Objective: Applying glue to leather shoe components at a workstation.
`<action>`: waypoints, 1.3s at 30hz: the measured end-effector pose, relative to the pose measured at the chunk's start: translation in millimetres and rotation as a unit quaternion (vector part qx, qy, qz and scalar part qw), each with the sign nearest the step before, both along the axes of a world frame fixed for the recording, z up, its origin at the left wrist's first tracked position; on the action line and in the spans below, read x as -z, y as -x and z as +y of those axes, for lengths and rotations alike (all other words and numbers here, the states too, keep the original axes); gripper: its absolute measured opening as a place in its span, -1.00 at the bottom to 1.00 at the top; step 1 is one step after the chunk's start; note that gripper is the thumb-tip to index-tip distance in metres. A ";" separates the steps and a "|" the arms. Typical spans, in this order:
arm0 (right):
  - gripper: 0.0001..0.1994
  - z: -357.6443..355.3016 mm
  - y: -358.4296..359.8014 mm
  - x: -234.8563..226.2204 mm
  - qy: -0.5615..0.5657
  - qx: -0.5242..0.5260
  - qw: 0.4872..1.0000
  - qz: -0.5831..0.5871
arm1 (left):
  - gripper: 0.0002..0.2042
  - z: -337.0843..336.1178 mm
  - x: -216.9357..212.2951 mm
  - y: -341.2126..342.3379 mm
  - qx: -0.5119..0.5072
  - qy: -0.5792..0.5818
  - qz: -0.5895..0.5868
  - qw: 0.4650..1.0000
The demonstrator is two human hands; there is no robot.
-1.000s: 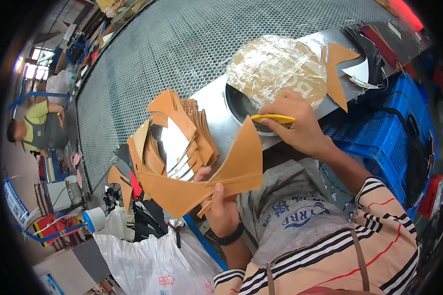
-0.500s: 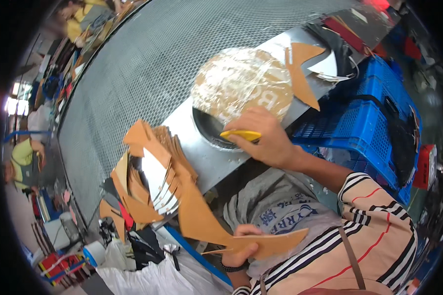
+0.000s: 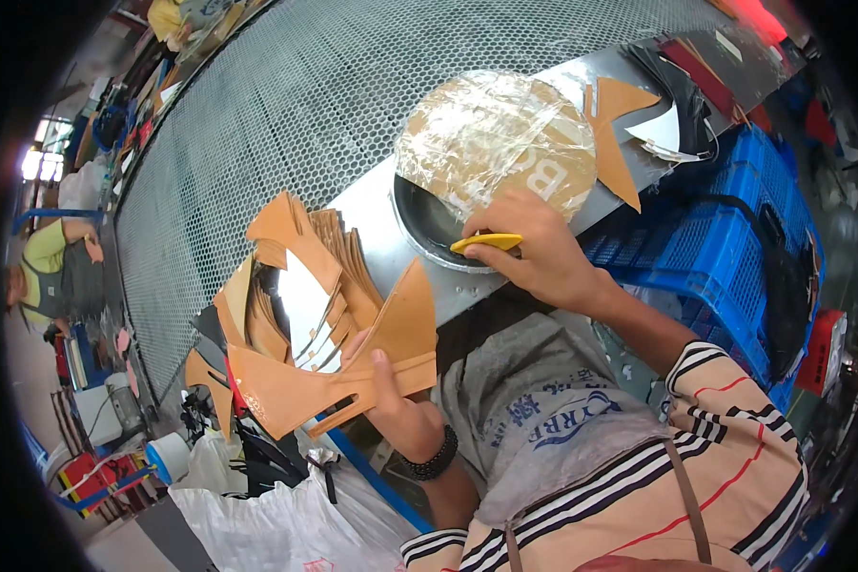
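- The left hand [image 3: 391,405] is closed on a tan cut piece [image 3: 338,377], a flat sheet with pointed ends and a slot cut into its lower edge; the thumb lies across its face.
- That tan cut piece is held in the air just off the near edge of the metal table [image 3: 391,205], below and to the left of the dark round pan [image 3: 434,224].
- The right hand [image 3: 534,253] grips a small yellow tool [image 3: 486,243] between thumb and fingers, with its tip at the near rim of the dark round pan.
- A wrapped disc [image 3: 496,143], brown under crinkled clear film, rests over the far side of the pan and covers most of it.
- A stack of tan pieces [image 3: 300,262], fanned out with pale undersides showing, lies on the metal table to the left of the pan, just behind the held piece.
- One more orange cut piece [image 3: 615,133] lies on the table right of the pan, touching the wrapped disc's edge, as far as the curved view lets me judge.
- A blue plastic crate [image 3: 725,238] stands to the right of the pan, beyond the right forearm.
- The honeycomb mesh bed [image 3: 276,105] stretches away behind the pan.
- Another person [image 3: 57,272] stands far off to the left of the pan.
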State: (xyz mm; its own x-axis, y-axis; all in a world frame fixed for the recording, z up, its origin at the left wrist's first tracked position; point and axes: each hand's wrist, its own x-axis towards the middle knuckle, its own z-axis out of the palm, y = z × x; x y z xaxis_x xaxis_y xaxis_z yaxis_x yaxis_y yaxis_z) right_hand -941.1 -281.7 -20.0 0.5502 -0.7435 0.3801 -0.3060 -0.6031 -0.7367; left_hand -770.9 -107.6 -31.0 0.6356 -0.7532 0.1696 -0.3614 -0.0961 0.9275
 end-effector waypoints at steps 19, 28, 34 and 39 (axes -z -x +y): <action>-0.87 10.4 -9.9 -21.3 -0.115 -0.012 0.979 -0.166 | -0.67 1.9 -1.8 -2.1 -0.034 0.138 0.470 0.871; -0.89 21.0 -2.5 -23.8 -0.149 -0.049 0.977 -0.146 | -0.64 6.2 1.9 -3.5 0.006 0.152 0.529 0.835; -0.88 22.3 -3.0 -23.9 -0.120 -0.052 0.981 -0.144 | -0.59 5.6 5.3 -4.6 -0.034 0.126 0.529 0.839; -0.86 20.6 -6.8 -18.8 -0.052 -0.068 0.986 -0.142 | -0.62 1.6 0.7 -3.3 -0.043 0.131 0.520 0.843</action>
State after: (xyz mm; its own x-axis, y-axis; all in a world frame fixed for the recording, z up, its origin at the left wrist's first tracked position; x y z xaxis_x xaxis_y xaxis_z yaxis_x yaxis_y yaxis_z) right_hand -934.3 -261.1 -1.2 0.5291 -0.7139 0.4586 -0.0001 -0.5405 -0.8413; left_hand -767.6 -106.0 -31.7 0.5932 -0.7199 -0.3605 0.6585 0.1762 0.7317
